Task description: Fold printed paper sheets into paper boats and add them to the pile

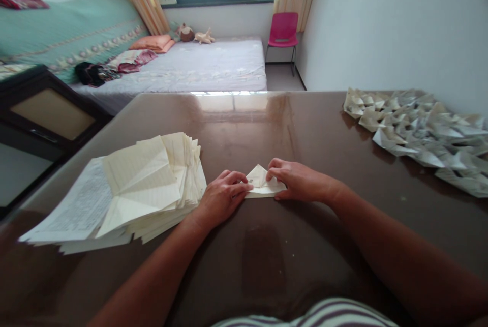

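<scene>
A small piece of folded paper (260,180), its top coming to a point, lies on the brown table between my hands. My left hand (224,194) grips its left end, fingertips pressed on the paper. At the right end, my right hand (293,179) pinches it with thumb and bent fingers. Parts of the paper's two ends are hidden under the fingers. To the left of my left hand sits a stack of creased, cream paper sheets (147,174), with printed white sheets sticking out beneath. Many folded paper boats (415,121) stand in rows at the table's right side.
The glossy brown table (236,139) reflects the window. Beyond its far edge is a bed (213,65) with pillows, cloths and soft toys. A pink chair (282,29) stands by the right wall, and a dark cabinet (49,108) stands at the left.
</scene>
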A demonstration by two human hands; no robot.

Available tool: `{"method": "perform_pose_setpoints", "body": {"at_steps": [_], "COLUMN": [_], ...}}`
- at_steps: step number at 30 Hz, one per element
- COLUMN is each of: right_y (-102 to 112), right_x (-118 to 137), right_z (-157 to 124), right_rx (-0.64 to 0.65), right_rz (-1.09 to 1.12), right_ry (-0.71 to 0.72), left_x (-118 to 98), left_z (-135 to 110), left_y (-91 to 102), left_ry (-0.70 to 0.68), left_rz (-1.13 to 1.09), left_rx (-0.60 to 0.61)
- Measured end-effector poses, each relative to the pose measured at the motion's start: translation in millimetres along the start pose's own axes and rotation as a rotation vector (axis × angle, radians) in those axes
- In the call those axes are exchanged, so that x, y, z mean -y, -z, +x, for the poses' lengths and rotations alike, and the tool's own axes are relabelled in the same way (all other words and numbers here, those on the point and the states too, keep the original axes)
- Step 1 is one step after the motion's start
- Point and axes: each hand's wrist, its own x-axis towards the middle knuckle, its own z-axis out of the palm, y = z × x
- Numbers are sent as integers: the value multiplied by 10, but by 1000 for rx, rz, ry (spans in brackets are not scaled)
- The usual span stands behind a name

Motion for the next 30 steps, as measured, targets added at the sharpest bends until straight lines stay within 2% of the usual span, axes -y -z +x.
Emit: {"method": "perform_pose_setpoints", "body": {"at_steps": [3,8,13,19,25,30], "right_y": [-22,-29,-10,-33,-59,-54], "right_x": [-3,-65,-39,-3,-19,-18], "right_z": [21,67,96,116,127,133], "right_rx": [3,-12,-4,7,-3,-1], "right_rz": [71,116,14,-162,-235,-227], "right_ry": [62,74,-96,-292,-357,-359], "left_x": [-11,-23,-19,-57,-116,-137], "left_z": [-4,4,57,116,126,127], "left_y": [6,13,-22,-26,-21,-67], "left_ry": [12,64,184,314,354,334], "left_rz": [6,-22,-18,141,301,424], "left_rx": [3,8,-7,13,23,11]}}
